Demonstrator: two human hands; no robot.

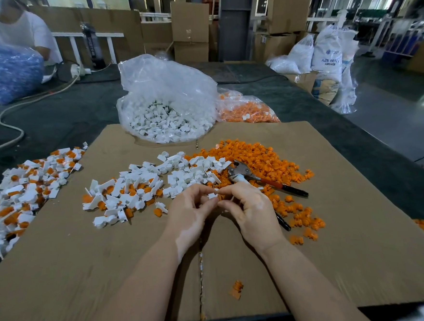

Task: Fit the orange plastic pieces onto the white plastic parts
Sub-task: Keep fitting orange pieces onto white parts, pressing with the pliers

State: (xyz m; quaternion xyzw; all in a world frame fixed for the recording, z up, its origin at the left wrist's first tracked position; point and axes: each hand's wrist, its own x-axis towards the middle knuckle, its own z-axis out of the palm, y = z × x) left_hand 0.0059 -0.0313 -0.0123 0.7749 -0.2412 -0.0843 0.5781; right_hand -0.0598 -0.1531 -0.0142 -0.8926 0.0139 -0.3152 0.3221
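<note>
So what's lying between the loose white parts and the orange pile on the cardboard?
Pliers, red and black handled, resting on the orange pile edge beside the white parts, head view.

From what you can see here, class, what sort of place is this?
Probably a factory or warehouse assembly bench: bulk bag of white parts, stacked cardboard boxes, resin sacks on the floor.

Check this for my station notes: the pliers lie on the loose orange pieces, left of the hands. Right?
Not quite. The head view shows the pliers on the loose orange pieces, but right of the hands, not left.
</note>
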